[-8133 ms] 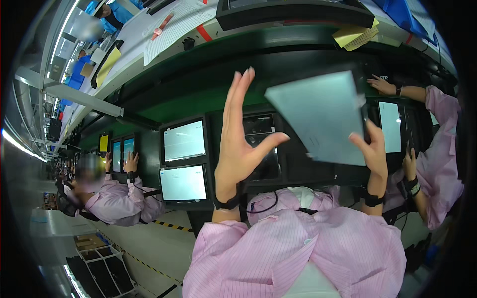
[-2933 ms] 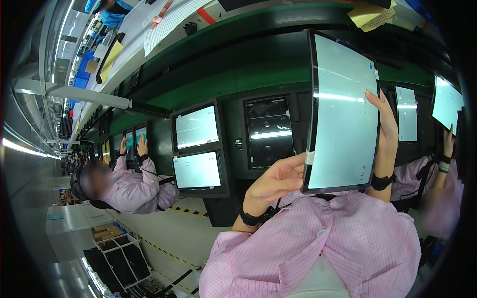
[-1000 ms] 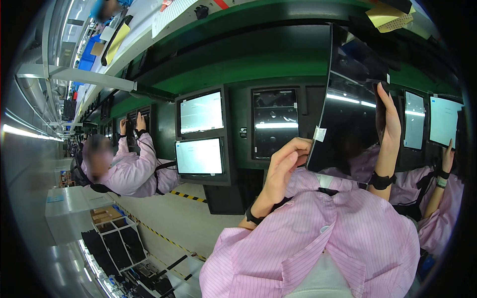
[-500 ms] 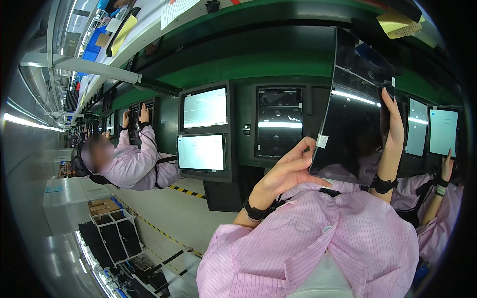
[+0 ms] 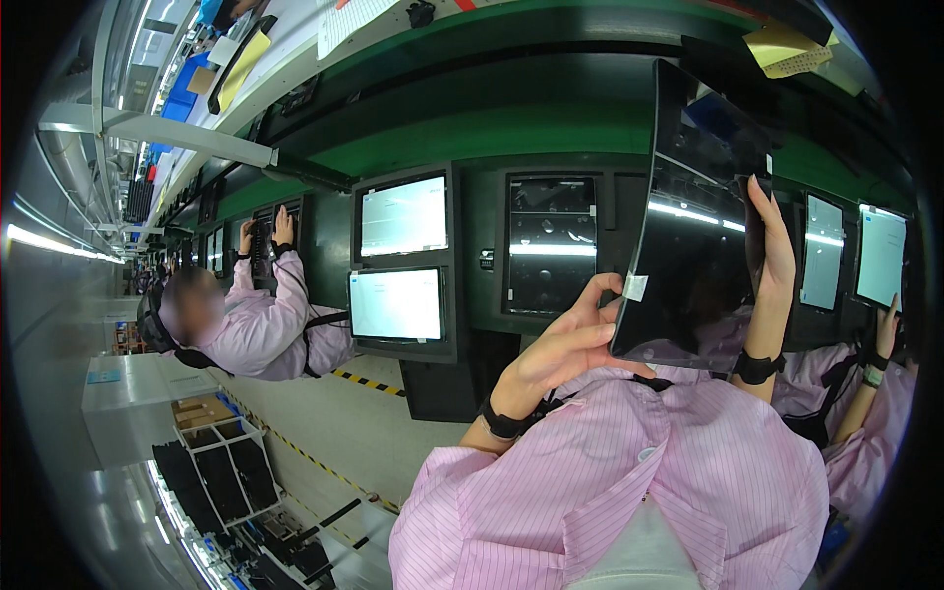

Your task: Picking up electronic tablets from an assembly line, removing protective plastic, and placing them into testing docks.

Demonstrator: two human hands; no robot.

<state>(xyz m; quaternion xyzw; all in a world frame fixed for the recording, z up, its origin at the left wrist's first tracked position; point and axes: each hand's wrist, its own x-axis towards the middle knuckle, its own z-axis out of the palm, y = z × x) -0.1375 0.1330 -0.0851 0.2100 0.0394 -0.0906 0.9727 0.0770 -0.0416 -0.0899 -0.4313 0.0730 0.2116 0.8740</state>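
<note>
Tablet: raised in front of my chest, tilted, its screen (image 5: pixel 688 256) dark, with a streak of reflected light across it.
Left hand (image 5: pixel 565 352): clamped on the tablet's lower left edge, fingers bent; a pale tab (image 5: pixel 636 288) sits on that edge just above them.
Right hand (image 5: pixel 773 241): closed on the right edge, one digit showing at the rim; the other fingers are partly hidden, so I cannot tell their spacing.
Wristbands: one black band (image 5: pixel 506 421) on my left wrist, another (image 5: pixel 757 367) on my right.
Middle tray (image 5: pixel 503 246): left of the tablet, holding a dark panel (image 5: pixel 553 218).
Left tray (image 5: pixel 452 295): two lit screens, the upper one (image 5: pixel 403 216) and the lower one (image 5: pixel 396 304).
Right side: a lit unit (image 5: pixel 882 254), with a co-worker's hand (image 5: pixel 888 326) at its lower edge.
Far left: a person (image 5: pixel 256 329) in pink, both hands at dark units.
Top right: yellow paper (image 5: pixel 787 51).
</note>
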